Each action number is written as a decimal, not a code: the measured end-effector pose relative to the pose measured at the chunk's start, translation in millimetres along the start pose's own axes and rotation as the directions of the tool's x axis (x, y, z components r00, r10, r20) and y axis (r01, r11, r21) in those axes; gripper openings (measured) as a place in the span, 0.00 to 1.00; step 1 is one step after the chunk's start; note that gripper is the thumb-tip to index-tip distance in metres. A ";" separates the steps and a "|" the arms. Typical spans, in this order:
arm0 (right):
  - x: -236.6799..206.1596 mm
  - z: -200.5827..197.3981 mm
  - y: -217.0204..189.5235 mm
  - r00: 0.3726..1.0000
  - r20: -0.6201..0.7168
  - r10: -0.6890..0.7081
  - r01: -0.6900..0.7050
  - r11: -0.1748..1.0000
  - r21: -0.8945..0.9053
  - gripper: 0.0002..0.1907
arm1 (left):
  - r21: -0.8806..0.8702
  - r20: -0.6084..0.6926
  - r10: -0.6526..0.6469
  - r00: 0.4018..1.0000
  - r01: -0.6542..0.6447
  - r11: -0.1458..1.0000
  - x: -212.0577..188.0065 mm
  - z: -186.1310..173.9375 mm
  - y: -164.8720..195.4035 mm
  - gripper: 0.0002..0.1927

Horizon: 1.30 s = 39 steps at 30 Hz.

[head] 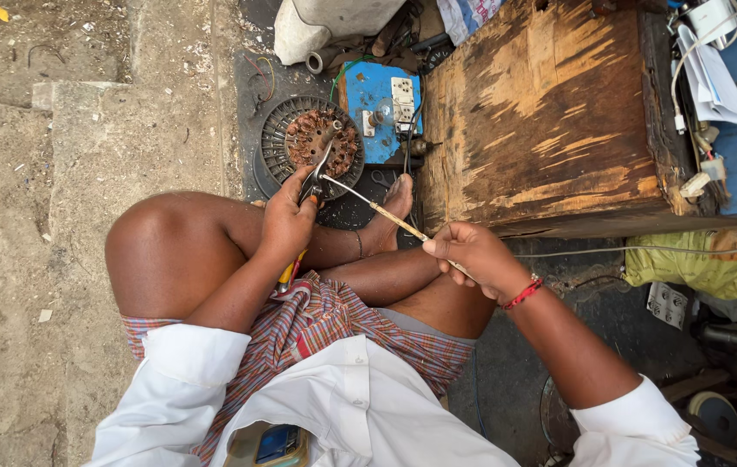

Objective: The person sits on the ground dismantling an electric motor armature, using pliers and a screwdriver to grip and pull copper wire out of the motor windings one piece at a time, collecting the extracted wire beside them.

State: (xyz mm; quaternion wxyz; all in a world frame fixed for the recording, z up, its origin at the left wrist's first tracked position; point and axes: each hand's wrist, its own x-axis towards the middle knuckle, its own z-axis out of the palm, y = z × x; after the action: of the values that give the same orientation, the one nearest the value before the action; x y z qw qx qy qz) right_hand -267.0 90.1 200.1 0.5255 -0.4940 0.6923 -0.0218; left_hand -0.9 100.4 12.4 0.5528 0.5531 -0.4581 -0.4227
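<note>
I sit cross-legged on the ground. My left hand (286, 220) grips pliers (315, 177) with yellow handles, their jaws closed on the end of a thin sleeved wire (379, 209). My right hand (472, 255), with a red thread at the wrist, pinches the same wire further along and holds it taut between the two hands. Just beyond the pliers lies a round fan motor stator (317, 140) with rusty copper windings.
A worn wooden box (550, 112) stands ahead on the right. A blue switchboard with a socket (383, 108) lies beside the stator. A yellow-green cloth (706, 259), white cables (704, 52) and metal parts (723, 337) crowd the right. Bare concrete (83, 147) lies left.
</note>
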 end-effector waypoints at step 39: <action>-62.9 23.8 29.0 0.621 -0.142 -0.771 0.507 0.533 -0.678 0.12 | -0.009 0.174 -0.086 0.981 0.089 0.996 -10.6 -6.3 15.9 0.23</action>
State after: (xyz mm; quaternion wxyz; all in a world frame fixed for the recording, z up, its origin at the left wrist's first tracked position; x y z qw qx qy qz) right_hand -270.9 161.0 218.0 0.1369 -0.8340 0.5221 -0.1146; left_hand 2.2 112.5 28.1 0.4965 0.5292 -0.4762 -0.4967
